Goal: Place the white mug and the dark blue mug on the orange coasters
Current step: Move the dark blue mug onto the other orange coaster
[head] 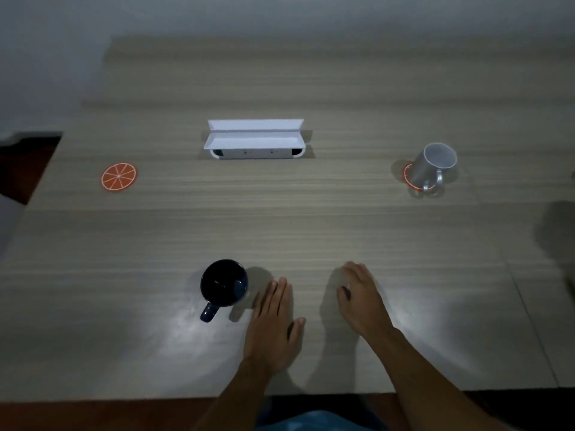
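The white mug (431,168) stands upright at the right of the table on an orange coaster (410,181), of which only the left rim shows; its handle points toward me. A second orange coaster (119,177), patterned like an orange slice, lies bare at the left. The dark blue mug (224,283) stands near the front edge, handle toward me and left. My left hand (275,321) rests flat just right of the blue mug, not touching it, holding nothing. My right hand (361,297) hovers palm down further right, fingers loosely curled and empty.
A white open cable box (254,140) with sockets sits in the middle of the wooden table (311,219). The table's front edge runs just below my forearms. A dark gap lies beyond the table's left edge.
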`<state>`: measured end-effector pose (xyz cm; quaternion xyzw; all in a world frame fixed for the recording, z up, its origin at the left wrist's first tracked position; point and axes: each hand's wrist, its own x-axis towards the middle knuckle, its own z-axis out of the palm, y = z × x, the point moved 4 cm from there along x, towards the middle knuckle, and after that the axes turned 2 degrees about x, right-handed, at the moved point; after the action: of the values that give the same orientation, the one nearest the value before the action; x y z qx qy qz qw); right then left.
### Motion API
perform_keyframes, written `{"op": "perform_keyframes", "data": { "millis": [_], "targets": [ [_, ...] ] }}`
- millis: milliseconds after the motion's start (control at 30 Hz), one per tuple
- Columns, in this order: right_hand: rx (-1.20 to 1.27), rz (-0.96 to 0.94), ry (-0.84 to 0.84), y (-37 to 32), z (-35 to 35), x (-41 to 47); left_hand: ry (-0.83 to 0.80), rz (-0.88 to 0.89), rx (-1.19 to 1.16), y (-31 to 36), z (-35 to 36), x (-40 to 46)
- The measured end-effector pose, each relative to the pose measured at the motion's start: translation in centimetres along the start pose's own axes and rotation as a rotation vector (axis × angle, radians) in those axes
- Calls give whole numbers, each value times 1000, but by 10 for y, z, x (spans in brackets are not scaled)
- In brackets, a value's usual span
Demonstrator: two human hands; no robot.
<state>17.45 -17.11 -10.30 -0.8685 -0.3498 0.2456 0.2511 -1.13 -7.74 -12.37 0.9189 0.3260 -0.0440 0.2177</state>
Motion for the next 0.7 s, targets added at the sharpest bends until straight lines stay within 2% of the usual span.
{"op": "perform_keyframes", "data": {
  "millis": [200,367,567,700],
  "targets": [
    [-119,-69,-67,-27,34,-8,68,-85,-37,-44,-5,-63],
    [-250,-141,-182,-52,59,-15,158,-235,-46,-85,-8,-96],
    [-399,-124,-216,-54,81,-22,433,-398,-428,-103,-41,-88],
    [-454,-117,-244,-51,83,-21,423,-362,-617,-106,-55,-79]
  ]
}}
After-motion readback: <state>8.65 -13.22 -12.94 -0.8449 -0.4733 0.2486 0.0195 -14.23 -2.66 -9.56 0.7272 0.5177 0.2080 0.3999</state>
